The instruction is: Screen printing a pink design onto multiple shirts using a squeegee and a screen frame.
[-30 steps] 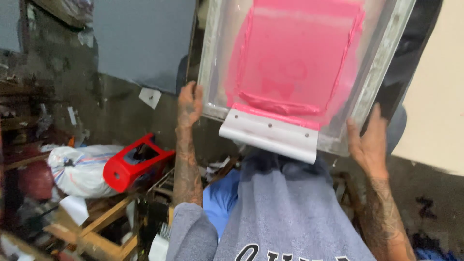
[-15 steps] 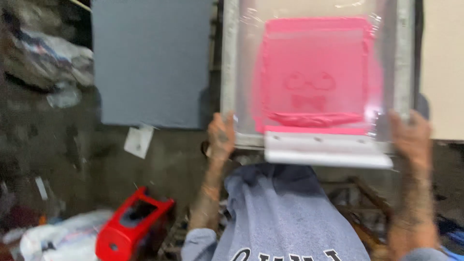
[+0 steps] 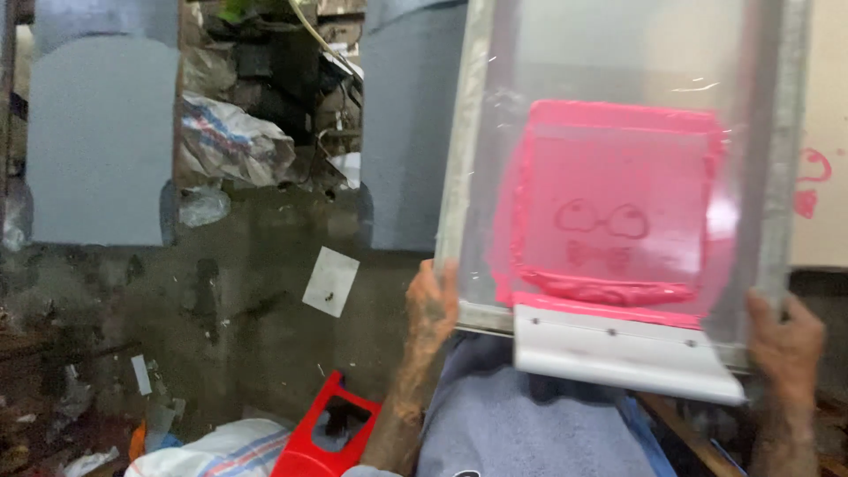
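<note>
A rough, stained grey wall (image 3: 247, 291) fills the left half of the frame, with 2 pale grey panels (image 3: 102, 141) leaning at upper left and centre, a white sack (image 3: 231, 132) between them, and a red plastic stool (image 3: 322, 433) at the bottom. At right, a metal-framed printing screen (image 3: 618, 177) smeared with pink ink is held up over a grey shirt (image 3: 530, 433), a white squeegee (image 3: 618, 353) lying along its lower edge. The left hand (image 3: 431, 305) grips the frame's lower left corner and the right hand (image 3: 786, 340) its lower right corner, well apart.
</note>
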